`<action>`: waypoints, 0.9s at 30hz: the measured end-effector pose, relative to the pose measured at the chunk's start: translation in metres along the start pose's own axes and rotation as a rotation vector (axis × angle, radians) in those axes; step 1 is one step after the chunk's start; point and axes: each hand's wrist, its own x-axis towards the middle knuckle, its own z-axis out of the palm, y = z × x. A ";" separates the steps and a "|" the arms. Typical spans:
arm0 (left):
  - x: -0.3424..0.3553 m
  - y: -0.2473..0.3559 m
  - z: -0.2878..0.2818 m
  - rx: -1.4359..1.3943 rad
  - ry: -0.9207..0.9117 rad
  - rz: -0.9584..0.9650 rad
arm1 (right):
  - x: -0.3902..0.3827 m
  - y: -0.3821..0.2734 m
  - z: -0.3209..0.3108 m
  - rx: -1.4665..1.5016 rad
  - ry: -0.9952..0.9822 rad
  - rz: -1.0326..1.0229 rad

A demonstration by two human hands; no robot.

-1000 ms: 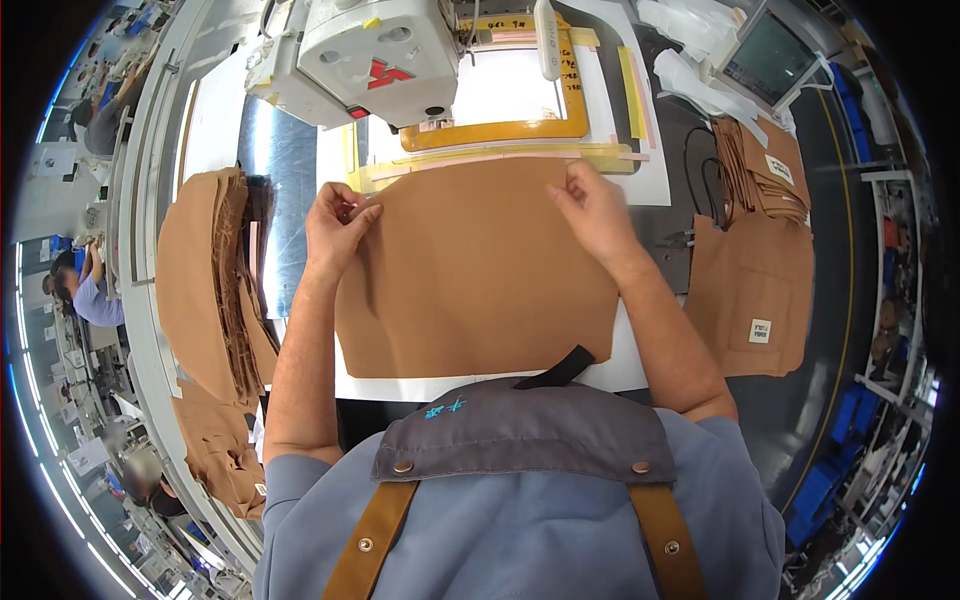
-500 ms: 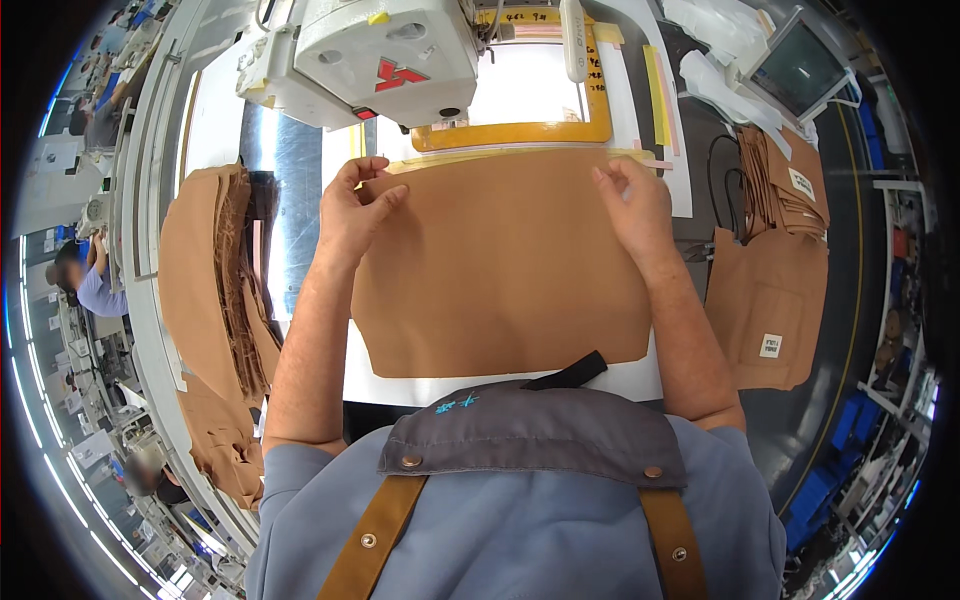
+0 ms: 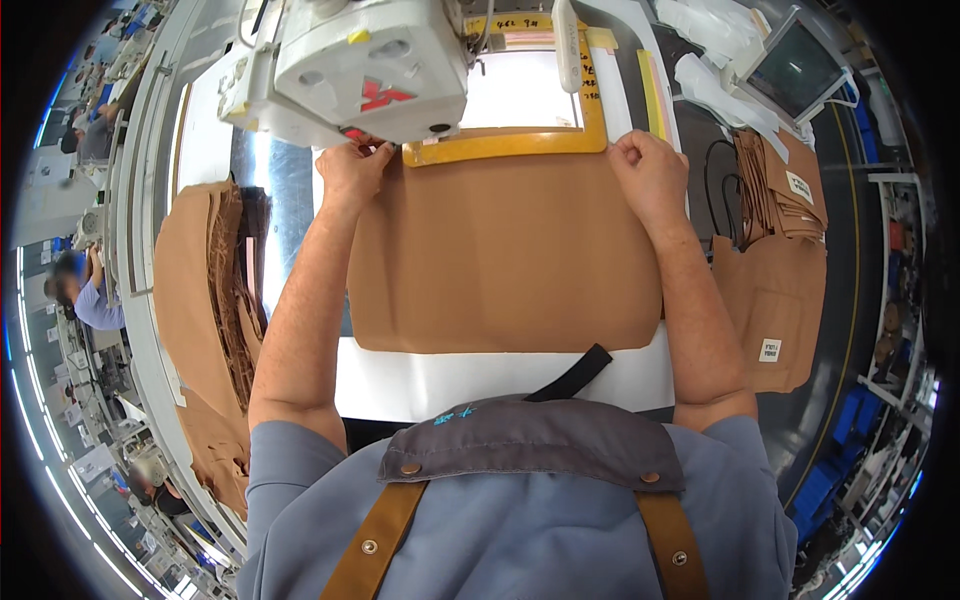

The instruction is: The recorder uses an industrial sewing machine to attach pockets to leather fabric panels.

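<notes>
A brown fabric panel (image 3: pixel 505 260) lies spread in front of me, its far edge against the yellow frame (image 3: pixel 500 148) of the sewing machine (image 3: pixel 365 85). My left hand (image 3: pixel 350 180) is closed on the panel's far left corner, with fingertips partly hidden below the machine head. At the far right corner, beside the frame's corner, my right hand (image 3: pixel 650 178) pinches the cloth between thumb and curled fingers. Between the hands the panel lies mostly flat, with faint vertical creases. Its near edge rests over a white sheet (image 3: pixel 500 385).
Stacked brown fabric pieces (image 3: pixel 195 280) lie at the left. On the right sit folded brown pieces (image 3: pixel 785 190) and a brown piece with a white label (image 3: pixel 770 300). A monitor (image 3: pixel 800 70) stands far right. A person in a light purple top (image 3: pixel 98 300) sits far left.
Both hands have pushed the brown panel away from me, up to the yellow frame. More of the white sheet shows at its near edge. My left hand now reaches below the machine head.
</notes>
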 end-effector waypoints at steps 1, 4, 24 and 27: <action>0.009 0.006 0.003 0.230 -0.006 -0.032 | 0.007 0.004 0.000 -0.003 -0.016 0.021; 0.064 -0.040 0.035 -0.065 0.336 0.553 | 0.035 0.013 0.000 -0.023 -0.032 0.074; 0.127 -0.170 -0.063 0.415 0.016 0.822 | 0.241 0.034 0.056 -0.140 0.046 -0.030; 0.108 -0.168 -0.065 0.431 -0.011 0.790 | 0.242 0.033 0.064 -0.155 0.191 -0.099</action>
